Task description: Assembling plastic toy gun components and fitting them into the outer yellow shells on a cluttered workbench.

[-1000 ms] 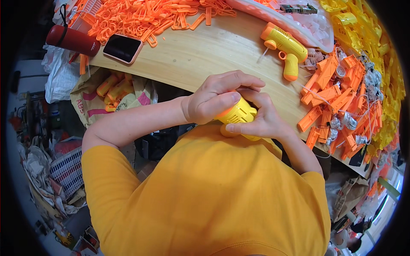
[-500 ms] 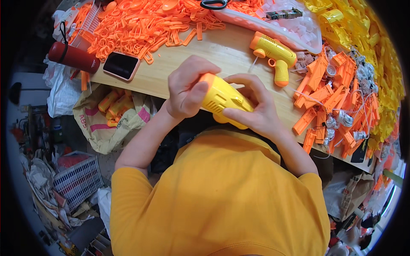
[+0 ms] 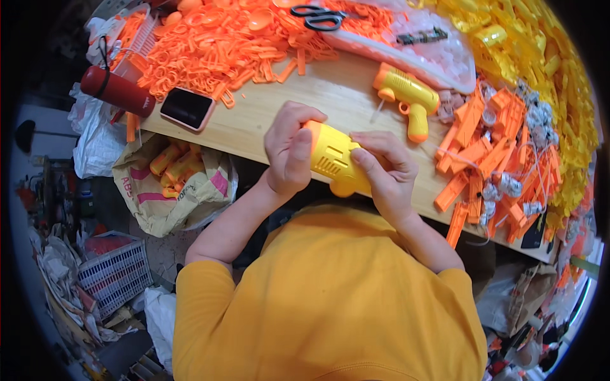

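Note:
Between my hands, over the table's front edge, is a yellow plastic toy gun [image 3: 332,152] with an orange end. My left hand [image 3: 289,151] is closed around the orange end. Thumb and fingers of my right hand [image 3: 391,170] pinch the yellow body at its other end, covering that part. Beyond my right hand, a second yellow and orange toy gun [image 3: 412,95] lies on the wooden table [image 3: 254,111]. A thin pale stem sticks out beside its orange end.
Orange plastic parts [image 3: 210,54] heap at the back left, beside a phone [image 3: 187,108] and red flask [image 3: 117,90]. Scissors [image 3: 321,18] lie behind. Orange strips with wired parts [image 3: 489,152] and yellow shells [image 3: 559,95] pile right. Below left, a sack [image 3: 152,213] contains toy guns.
The toy gun in my hands has turned to lie more level, showing more of its slotted side. My right fingers have shifted from wrapping its body to pinching near its end.

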The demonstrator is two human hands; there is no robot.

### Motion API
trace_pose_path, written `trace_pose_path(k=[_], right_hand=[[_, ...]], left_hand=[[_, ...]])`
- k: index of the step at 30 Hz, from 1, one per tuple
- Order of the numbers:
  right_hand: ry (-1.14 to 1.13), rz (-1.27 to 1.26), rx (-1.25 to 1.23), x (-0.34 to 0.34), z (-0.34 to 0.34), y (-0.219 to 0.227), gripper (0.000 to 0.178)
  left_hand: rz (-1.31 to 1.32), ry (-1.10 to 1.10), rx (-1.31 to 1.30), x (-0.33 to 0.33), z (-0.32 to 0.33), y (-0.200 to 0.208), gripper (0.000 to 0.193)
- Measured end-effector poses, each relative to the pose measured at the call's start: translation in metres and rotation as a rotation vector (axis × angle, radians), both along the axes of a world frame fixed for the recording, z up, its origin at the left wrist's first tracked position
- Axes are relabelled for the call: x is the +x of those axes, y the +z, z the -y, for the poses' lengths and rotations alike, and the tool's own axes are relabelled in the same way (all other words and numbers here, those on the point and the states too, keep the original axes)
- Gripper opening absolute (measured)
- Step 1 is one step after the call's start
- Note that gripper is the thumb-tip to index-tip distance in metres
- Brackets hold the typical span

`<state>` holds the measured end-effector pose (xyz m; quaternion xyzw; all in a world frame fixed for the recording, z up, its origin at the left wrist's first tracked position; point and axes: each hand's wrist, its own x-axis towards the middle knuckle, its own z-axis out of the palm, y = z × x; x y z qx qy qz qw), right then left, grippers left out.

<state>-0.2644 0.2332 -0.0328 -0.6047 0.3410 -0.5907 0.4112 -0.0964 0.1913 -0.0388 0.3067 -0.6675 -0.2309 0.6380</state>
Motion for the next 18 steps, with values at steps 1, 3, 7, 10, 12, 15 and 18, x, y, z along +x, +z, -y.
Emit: trace_pose_path(k=[1,3,7,10,12,15,18], right_hand=[[-0.014,0.083,0.161,0.002,-0.001,-0.004,0.012],[0.028,0.154,0.409,0.000,0.005,-0.004,0.018],[0.361,0.265,0.507,-0.017,0.017,0.003,0.049],[0.298,-0.180,-0.026,-0.010,0.018,0.017,0.060],[0.335,-0.284,-0.074,-0.010,0.027,0.021,0.075],[0.465,-0.498,-0.395,-0.013,0.046,0.012,0.091],[0.271,-0.323,0.015,-0.020,0.040,-0.005,0.082]], left_hand=[[0.005,-0.039,0.142,0.000,0.003,-0.002,0.041],[-0.092,-0.151,0.508,-0.001,0.009,0.002,0.038],[-0.699,-0.655,1.263,0.018,0.029,-0.008,0.043],[-0.809,-0.735,1.505,0.012,0.025,-0.006,0.042],[-0.805,-0.808,1.457,0.002,0.021,-0.027,0.040],[-0.456,-0.678,1.255,-0.005,0.024,-0.030,0.037],[0.436,-0.023,0.478,0.018,0.066,-0.009,0.015]])
